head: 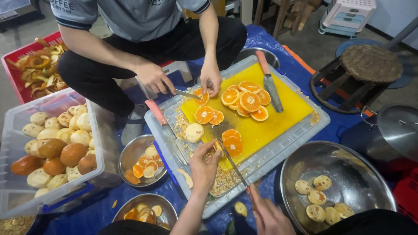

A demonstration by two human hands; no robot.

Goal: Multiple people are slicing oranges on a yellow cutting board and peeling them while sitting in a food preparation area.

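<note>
My left hand [203,164] pinches a small piece of orange [217,148] at the near edge of the yellow cutting board [285,114]. My right hand [266,214] grips a long knife [230,156] whose blade runs up beside that piece. Cut orange slices [232,141] lie just beyond, and a peeled orange [194,132] rests to their left. Opposite me, another person's hand [153,77] works a knife [187,94] on an orange [201,96] steadied by their other hand [211,79]. A pile of orange slices [246,100] sits mid-board.
The board lies in a clear tray [320,124] with scraps. A spare knife [270,80] rests at the board's far side. A clear bin of peeled oranges [54,143] stands left, steel bowls [130,159] near it, a big steel bowl [348,174] right, a red peel crate [19,56] far left.
</note>
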